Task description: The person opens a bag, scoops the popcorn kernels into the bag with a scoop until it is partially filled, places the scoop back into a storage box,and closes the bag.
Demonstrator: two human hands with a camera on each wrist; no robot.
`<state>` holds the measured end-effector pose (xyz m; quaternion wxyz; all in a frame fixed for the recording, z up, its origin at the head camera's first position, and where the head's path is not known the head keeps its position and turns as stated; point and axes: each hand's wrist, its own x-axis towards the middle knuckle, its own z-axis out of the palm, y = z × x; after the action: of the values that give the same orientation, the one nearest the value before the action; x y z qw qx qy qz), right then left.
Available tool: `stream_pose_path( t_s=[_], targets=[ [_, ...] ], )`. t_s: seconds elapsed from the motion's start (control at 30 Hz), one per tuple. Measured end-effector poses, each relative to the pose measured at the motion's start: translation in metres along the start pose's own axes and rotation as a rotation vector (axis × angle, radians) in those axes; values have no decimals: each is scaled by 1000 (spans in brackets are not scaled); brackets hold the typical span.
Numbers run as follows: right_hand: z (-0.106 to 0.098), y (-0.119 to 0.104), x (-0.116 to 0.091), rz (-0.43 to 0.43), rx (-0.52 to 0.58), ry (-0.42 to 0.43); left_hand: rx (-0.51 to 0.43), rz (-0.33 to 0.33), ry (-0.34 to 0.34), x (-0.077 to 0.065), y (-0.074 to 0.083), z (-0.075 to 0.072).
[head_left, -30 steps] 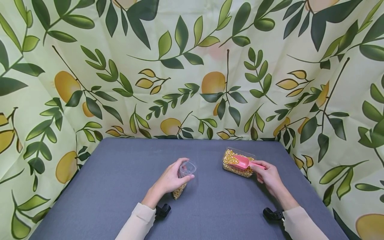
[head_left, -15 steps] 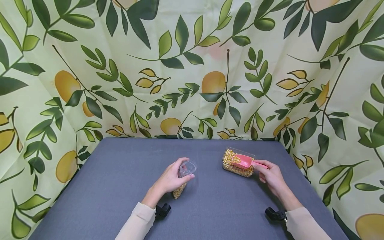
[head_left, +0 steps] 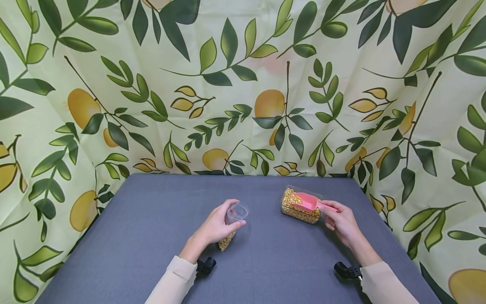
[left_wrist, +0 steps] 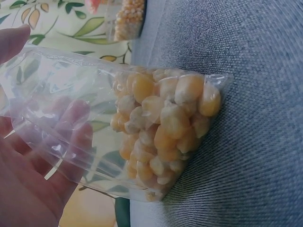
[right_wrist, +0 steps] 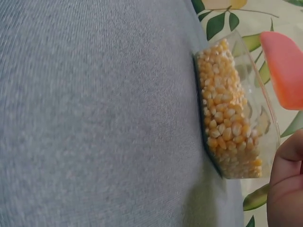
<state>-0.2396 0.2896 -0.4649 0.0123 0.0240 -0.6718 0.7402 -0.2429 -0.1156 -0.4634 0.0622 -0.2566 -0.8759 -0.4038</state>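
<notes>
My right fingers (head_left: 329, 207) pinch a pink scoop (head_left: 305, 202). My left fingers (head_left: 225, 207) curl round the top of a clear bag (left_wrist: 99, 90), and yellow corn (left_wrist: 158, 130) fills its low end. The scoop hangs over a clear box (right_wrist: 265, 124), which has lots more corn in it. The bag is near the middle of the blue-gray bench (head_left: 152, 219), and the box sits farther off, to my right. Behind the bench and on both sides hangs a cloth (head_left: 269, 103) with leaves and orange fruit on it.
</notes>
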Motion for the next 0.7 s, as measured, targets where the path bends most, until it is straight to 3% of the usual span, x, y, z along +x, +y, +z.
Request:
stream_pose_path(
  t_s=[0.47, 0.7],
  targets=[
    [10, -5, -1, -47, 94, -44, -1, 12, 1, 0, 0, 0],
    [14, -8, -2, -94, 139, -107, -5, 6, 10, 0, 0, 0]
  ],
)
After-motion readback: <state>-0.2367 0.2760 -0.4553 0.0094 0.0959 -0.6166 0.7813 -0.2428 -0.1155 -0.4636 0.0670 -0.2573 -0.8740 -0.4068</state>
